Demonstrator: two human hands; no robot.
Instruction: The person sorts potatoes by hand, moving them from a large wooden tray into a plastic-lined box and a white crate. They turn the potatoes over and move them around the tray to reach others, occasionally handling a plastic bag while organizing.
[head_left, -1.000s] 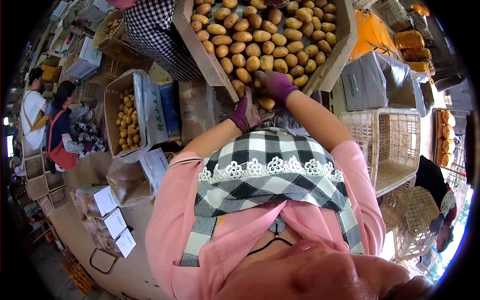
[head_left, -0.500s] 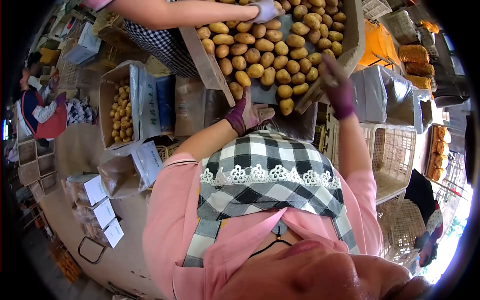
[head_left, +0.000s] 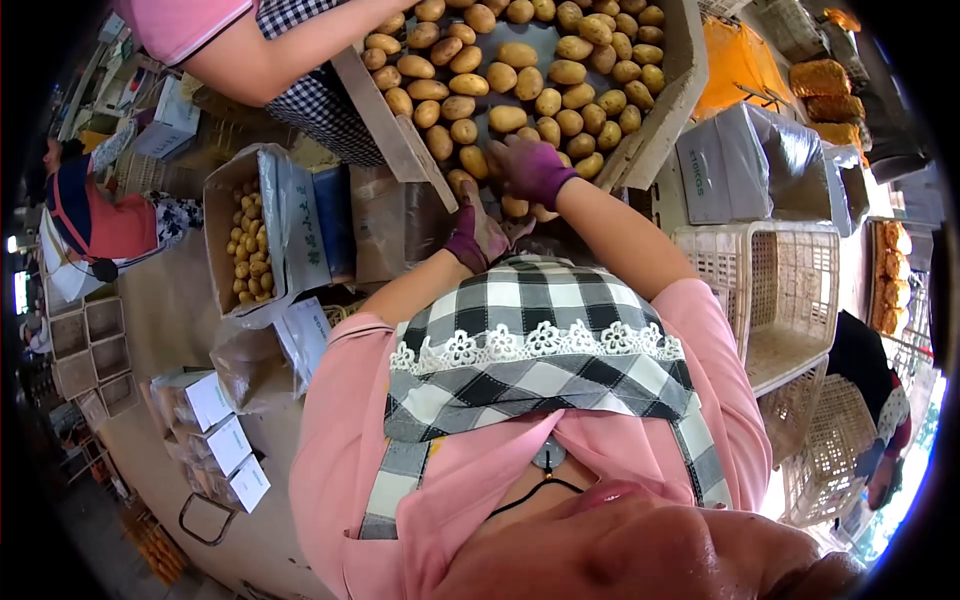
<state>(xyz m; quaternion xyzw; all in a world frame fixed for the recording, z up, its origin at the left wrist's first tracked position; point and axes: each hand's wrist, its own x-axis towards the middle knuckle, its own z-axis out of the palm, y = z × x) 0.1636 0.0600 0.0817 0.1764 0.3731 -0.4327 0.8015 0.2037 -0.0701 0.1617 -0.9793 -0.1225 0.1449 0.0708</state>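
Many potatoes (head_left: 527, 83) lie in a wooden-sided sorting tray (head_left: 680, 90) that narrows towards my apron. At its left lower corner my left hand (head_left: 478, 235), in a purple and grey glove, has its fingers spread, with the fingertips against a potato (head_left: 459, 180). My right hand (head_left: 530, 170), in a similar glove, is palm down over the potatoes near the tray's mouth; its fingers are blurred and partly hidden, so a hold cannot be made out. A couple of potatoes (head_left: 515, 206) lie between my hands, beside my left thumb.
A co-worker's arm (head_left: 300, 60) reaches over the tray from the upper left. A lined box of potatoes (head_left: 212, 240) stands left, a lined carton (head_left: 705, 175) and plastic crates (head_left: 745, 300) right. Another person (head_left: 110, 215) is at the far left.
My right hand has moved left and down from the tray's right side onto the potatoes. My left hand stays near the corner. The co-worker's gloved hand has left the view.
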